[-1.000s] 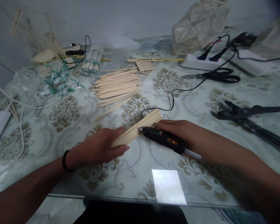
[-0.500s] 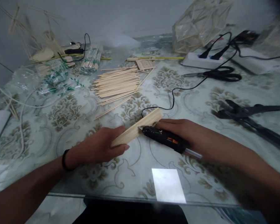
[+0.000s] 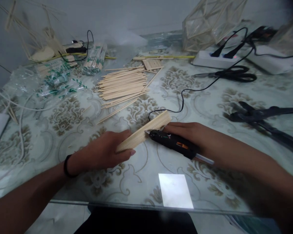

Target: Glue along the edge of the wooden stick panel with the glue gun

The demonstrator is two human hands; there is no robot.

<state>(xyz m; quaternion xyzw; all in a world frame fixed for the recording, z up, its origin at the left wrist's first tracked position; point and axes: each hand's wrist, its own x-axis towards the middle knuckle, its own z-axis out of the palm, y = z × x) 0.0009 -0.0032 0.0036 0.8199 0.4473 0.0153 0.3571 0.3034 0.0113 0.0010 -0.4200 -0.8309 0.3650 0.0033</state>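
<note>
Between the thumb and fingers of my left hand is one end of a flat bundle of wooden sticks, tilted up to the right above the table. My right hand is wrapped around a black hot glue gun, with a clear glue stick poking out of its back. The gun's metal nozzle is at the bundle's broad face, near its middle; whether it touches is hard to tell. Part of the right hand's fingers is hidden behind the gun.
A pile of loose sticks lies beyond my hands. Black scissors and large pliers lie to the right. The gun's black cord runs toward a white power strip. Plastic wrappers are at the left.
The view has shifted slightly. Both hands keep their grips, and the nozzle stays near the same part of the stick bundle.
</note>
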